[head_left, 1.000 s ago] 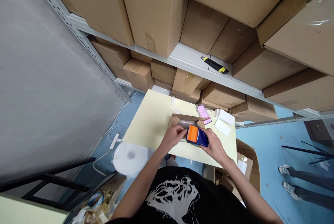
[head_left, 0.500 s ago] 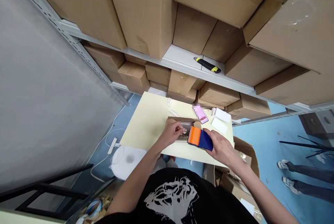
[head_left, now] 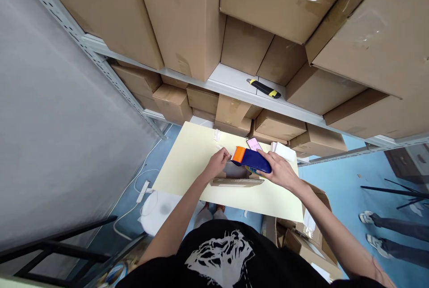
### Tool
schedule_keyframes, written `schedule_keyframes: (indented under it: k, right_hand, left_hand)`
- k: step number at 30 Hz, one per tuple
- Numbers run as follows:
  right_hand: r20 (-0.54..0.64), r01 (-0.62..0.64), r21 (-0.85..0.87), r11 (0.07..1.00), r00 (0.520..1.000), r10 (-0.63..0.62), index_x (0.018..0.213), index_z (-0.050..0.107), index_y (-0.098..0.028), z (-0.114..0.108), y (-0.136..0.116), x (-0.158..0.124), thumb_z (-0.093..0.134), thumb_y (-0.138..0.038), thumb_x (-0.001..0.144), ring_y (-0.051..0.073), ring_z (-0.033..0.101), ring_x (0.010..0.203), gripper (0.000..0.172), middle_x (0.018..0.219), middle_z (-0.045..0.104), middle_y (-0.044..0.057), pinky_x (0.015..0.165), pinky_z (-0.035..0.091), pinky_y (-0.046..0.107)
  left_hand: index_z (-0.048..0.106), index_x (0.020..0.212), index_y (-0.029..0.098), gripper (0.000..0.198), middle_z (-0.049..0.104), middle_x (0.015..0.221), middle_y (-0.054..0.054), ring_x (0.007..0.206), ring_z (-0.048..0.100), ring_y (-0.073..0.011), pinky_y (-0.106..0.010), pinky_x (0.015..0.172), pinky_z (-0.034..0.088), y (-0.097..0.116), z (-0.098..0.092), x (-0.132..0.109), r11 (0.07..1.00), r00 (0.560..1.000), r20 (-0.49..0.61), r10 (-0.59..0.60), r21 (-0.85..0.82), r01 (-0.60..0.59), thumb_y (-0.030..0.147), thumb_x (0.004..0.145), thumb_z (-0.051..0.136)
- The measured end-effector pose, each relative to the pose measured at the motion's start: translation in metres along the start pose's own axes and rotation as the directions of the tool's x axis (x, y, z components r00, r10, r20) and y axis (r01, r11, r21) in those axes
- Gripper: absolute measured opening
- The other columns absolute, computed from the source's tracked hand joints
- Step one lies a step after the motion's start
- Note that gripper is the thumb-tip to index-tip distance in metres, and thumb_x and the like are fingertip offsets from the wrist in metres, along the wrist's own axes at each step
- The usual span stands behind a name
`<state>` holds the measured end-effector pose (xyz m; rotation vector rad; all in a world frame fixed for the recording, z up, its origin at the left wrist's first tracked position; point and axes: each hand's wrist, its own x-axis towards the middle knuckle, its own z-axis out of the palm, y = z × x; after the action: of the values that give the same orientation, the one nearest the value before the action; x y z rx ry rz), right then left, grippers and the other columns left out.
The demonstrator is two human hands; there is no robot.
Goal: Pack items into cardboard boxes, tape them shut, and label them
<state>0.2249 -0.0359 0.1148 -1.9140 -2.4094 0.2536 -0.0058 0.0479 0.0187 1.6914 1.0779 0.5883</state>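
The right hand [head_left: 279, 171] is closed around the tape dispenser [head_left: 244, 156], on its stiff blue handle [head_left: 258, 163], and it looks light. The left hand [head_left: 217, 163] is narrow; I cannot tell if it holds something.

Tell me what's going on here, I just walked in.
A person at a pale yellow table holds a blue-and-orange tape dispenser in their right hand. Their left hand rests on a plastic-wrapped item in an open cardboard mailer. A phone lies just beyond.
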Motion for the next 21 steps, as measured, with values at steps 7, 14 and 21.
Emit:
schedule_keyframes:
  k: [7,14,21]
  right_hand:
    - [0.074,0.021,0.052,0.998,0.997,-0.025,0.141,0.034,-0.027,0.044,-0.008,-0.01,0.055,-0.046,0.082,0.025,0.058,0.092,0.066,0.1,0.057,0.007,0.075,0.052,0.038]
    - [0.085,-0.055,0.07,0.996,0.995,0.049,0.141,0.032,-0.028,0.044,-0.015,-0.006,0.052,-0.045,0.084,0.025,0.061,0.093,0.063,0.108,0.058,0.008,0.071,0.054,0.037]
    - [0.106,-0.191,0.049,0.98,0.977,0.185,0.139,0.034,-0.022,0.011,-0.069,-0.007,0.047,-0.052,0.085,0.023,0.064,0.072,0.063,0.101,0.061,0.011,0.063,0.053,0.036]
  left_hand:
    - [0.039,0.065,0.021,0.014,0.047,0.071,0.001,0.07,0.049,-0.0146,-0.029,0.069,0.041,-0.051,0.03,-0.02,0.991,0.991,-0.096,-0.093,-0.107,0.083,0.015,0.076,0.045]
    - [0.043,0.071,0.02,0.012,0.047,0.071,0.002,0.064,0.048,-0.0126,-0.026,0.063,0.042,-0.072,0.041,-0.018,0.979,0.985,-0.094,-0.142,-0.16,0.126,0.024,0.082,0.041]
    - [0.056,0.083,0.02,0.013,0.058,0.083,0.001,0.08,0.054,-0.0147,-0.027,0.073,0.041,-0.069,0.043,-0.019,0.96,0.988,-0.101,-0.116,-0.266,0.086,0.016,0.073,0.047]
